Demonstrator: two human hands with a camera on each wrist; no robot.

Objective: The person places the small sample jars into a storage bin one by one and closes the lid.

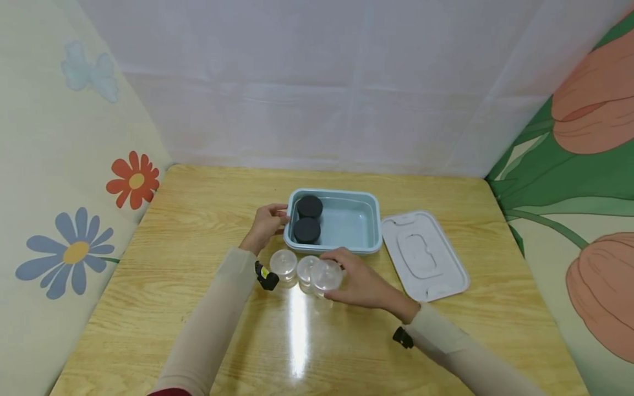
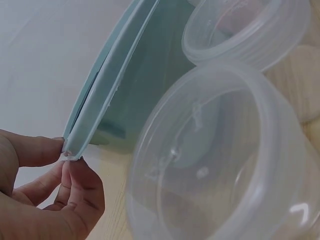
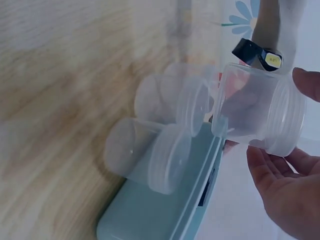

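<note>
My left hand (image 1: 267, 224) pinches the left rim of a light blue plastic bin (image 1: 349, 220) between thumb and fingers. Two round black lids or black-topped jars (image 1: 310, 207) sit inside at its left end; their sides are hidden. My right hand (image 1: 364, 279) grips a clear plastic jar (image 3: 250, 107) with a screw lid by its lid end. In the right wrist view this jar is raised off the table. Nearby, in front of the bin, stand other clear lidded jars (image 1: 284, 263), and one jar (image 1: 305, 269) is partly hidden behind the held one.
A white lid (image 1: 425, 256) with a moulded outline lies on the wooden table (image 1: 223, 192), just right of the bin. A plain pale cloth (image 1: 317, 110) hangs behind the table, with flower-printed panels (image 1: 74, 253) on both sides. Each wrist carries a small black camera (image 1: 267, 276).
</note>
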